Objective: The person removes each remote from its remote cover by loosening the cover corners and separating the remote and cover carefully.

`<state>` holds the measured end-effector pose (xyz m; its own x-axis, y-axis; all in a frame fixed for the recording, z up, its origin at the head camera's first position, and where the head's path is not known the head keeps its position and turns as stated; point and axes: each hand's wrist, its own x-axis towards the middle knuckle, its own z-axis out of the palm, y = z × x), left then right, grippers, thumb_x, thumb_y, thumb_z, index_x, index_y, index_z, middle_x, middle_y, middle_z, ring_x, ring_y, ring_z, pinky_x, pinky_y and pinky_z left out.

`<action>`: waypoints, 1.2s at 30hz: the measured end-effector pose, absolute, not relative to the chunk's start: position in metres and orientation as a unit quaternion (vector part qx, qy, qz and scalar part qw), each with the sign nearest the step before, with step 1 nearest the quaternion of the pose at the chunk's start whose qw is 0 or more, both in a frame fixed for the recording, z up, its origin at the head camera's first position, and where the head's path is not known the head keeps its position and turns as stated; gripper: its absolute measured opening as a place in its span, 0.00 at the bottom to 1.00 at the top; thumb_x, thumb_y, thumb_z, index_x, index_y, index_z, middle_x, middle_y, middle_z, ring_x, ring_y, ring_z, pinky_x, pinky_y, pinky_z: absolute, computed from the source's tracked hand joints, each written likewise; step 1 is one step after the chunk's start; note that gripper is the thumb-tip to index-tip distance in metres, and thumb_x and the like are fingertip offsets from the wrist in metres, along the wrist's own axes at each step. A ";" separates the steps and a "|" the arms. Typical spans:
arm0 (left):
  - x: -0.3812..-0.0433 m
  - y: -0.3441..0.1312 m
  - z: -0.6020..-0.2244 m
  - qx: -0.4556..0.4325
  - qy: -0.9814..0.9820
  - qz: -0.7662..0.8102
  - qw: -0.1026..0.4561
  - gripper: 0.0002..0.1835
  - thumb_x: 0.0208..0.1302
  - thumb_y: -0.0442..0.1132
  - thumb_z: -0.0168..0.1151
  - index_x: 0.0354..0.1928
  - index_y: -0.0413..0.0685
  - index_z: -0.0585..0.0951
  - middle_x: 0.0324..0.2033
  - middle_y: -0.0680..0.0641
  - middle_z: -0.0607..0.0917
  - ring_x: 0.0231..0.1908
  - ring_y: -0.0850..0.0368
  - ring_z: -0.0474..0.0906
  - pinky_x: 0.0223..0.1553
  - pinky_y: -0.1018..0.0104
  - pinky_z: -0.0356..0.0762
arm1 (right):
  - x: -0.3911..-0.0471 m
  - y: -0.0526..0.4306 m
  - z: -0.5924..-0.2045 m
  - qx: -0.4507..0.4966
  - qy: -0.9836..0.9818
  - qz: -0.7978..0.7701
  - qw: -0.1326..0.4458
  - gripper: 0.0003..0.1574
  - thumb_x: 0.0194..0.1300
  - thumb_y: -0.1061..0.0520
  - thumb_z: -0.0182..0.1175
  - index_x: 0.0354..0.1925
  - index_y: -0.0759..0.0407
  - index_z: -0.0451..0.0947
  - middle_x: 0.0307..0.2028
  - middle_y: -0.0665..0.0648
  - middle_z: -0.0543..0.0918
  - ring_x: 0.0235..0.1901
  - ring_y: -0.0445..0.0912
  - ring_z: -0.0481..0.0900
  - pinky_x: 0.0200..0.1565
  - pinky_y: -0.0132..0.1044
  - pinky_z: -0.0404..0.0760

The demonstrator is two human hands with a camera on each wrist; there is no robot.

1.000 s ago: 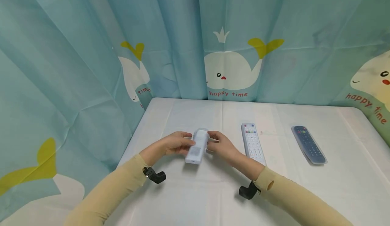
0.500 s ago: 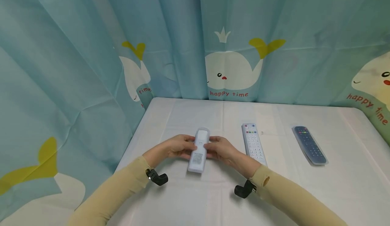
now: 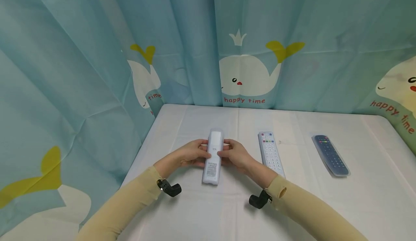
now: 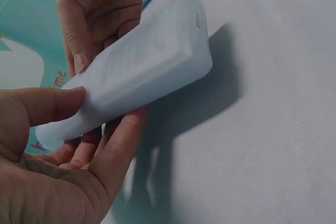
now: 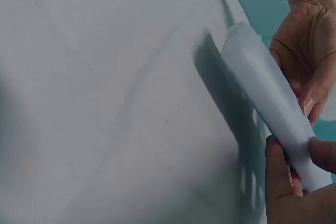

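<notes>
turned straighter over the last second, and now showing more of its length, the pale remote (image 3: 212, 165) sits between both hands, whose thumbs have come up onto its upper face. left hand (image 3: 192, 153) and right hand (image 3: 238, 156) hold it from opposite sides, each grip closed to the remote's thickness, thumb above and fingers below. it is just above the table (image 3: 191, 205), its shadow falling on the white covering, which is smooth apart from faint fold lines.

it's a long, slim bar in a milky, translucent cover with rounded edges, a patch of small grey print toward the near end. past the right hand, a white remote (image 3: 271, 149) with little coloured buttons lies flat, partly behind the forearm; well apart from it, a dark remote (image 3: 330, 155) rests at a slant in its clear cover. pale blue curtain (image 3: 191, 46) hangs in soft folds behind, printed with whales.

from the left wrist you can make out a narrow slot in the cover's free end, hidden from the head view, and fingers curled underneath. the right wrist gives its smooth long side, while only the head view shows the dark remote
</notes>
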<state>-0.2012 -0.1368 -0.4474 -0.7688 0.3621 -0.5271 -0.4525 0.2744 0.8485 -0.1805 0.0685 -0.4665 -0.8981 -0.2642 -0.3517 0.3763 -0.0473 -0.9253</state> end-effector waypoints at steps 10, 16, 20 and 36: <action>-0.206 -0.132 -0.442 0.013 0.736 0.612 0.289 0.34 0.72 0.32 0.63 0.75 0.40 0.61 0.61 0.40 0.76 0.53 0.47 0.80 0.47 0.54 0.84 | -0.187 0.073 -0.455 -0.001 0.699 -0.696 0.163 0.43 0.67 0.70 0.64 0.75 0.62 0.60 0.54 0.67 0.75 0.49 0.53 0.79 0.51 0.47 0.84; -0.208 -0.129 -0.438 0.060 0.747 0.619 0.236 0.32 0.73 0.32 0.61 0.74 0.40 0.62 0.61 0.37 0.74 0.53 0.45 0.79 0.50 0.50 0.83 | -0.190 0.077 -0.449 -0.045 0.734 -0.668 0.111 0.43 0.67 0.68 0.64 0.76 0.60 0.61 0.53 0.67 0.79 0.49 0.53 0.80 0.49 0.45 0.85; -0.209 -0.127 -0.436 0.081 0.743 0.629 0.216 0.32 0.73 0.31 0.60 0.75 0.40 0.61 0.60 0.36 0.75 0.54 0.44 0.79 0.52 0.48 0.82 | -0.192 0.080 -0.445 -0.068 0.748 -0.655 0.086 0.42 0.68 0.68 0.64 0.76 0.59 0.62 0.53 0.67 0.79 0.49 0.54 0.80 0.47 0.42 0.84; -0.208 -0.125 -0.432 0.134 0.768 0.608 0.149 0.30 0.74 0.31 0.59 0.74 0.42 0.63 0.61 0.37 0.75 0.55 0.47 0.79 0.55 0.53 0.81 | -0.193 0.081 -0.437 -0.113 0.781 -0.614 0.020 0.32 0.67 0.70 0.65 0.67 0.67 0.68 0.55 0.66 0.78 0.53 0.57 0.80 0.53 0.47 0.80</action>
<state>-0.2083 -0.1245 -0.4324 -0.9196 0.3873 -0.0654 0.0250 0.2238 0.9743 -0.1932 0.0806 -0.4372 -0.9736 -0.2017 0.1070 -0.1514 0.2195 -0.9638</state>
